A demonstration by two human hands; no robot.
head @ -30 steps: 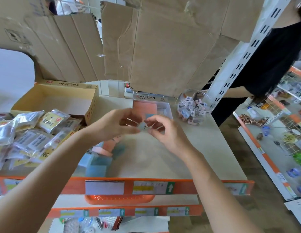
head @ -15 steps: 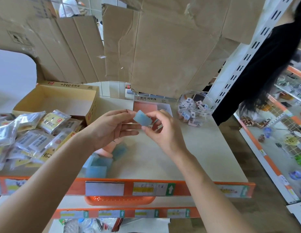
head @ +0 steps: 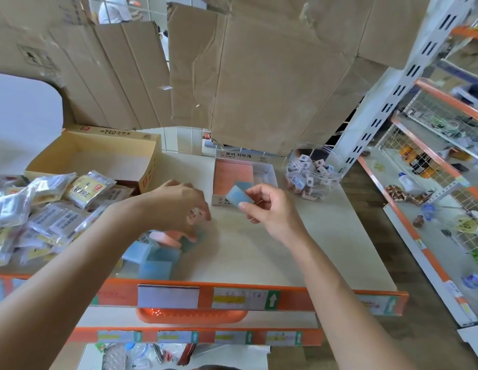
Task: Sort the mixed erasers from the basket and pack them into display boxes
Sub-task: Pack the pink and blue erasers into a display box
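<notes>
My right hand (head: 269,209) pinches a flat blue eraser (head: 239,196) just in front of the white display box (head: 269,173), which holds pink erasers on its left side. My left hand (head: 176,206) reaches down over a loose pile of blue and pink erasers (head: 157,257) on the shelf top, fingertips at the pile's far edge. A clear wrapper with a barcode (head: 193,213) shows between its curled fingers. The orange basket (head: 189,316) sits on the shelf below, mostly hidden by the shelf edge.
An open yellow cardboard box (head: 93,156) stands at the back left, with a heap of foil packets (head: 45,209) in front of it. A clear tub of small sleeved erasers (head: 310,172) stands right of the display box. Cardboard sheets hang behind. A store aisle runs along the right.
The hands have parted. My left hand dropped to the eraser pile with the wrapper, while my right hand kept the blue eraser and moved right, toward the display box.
</notes>
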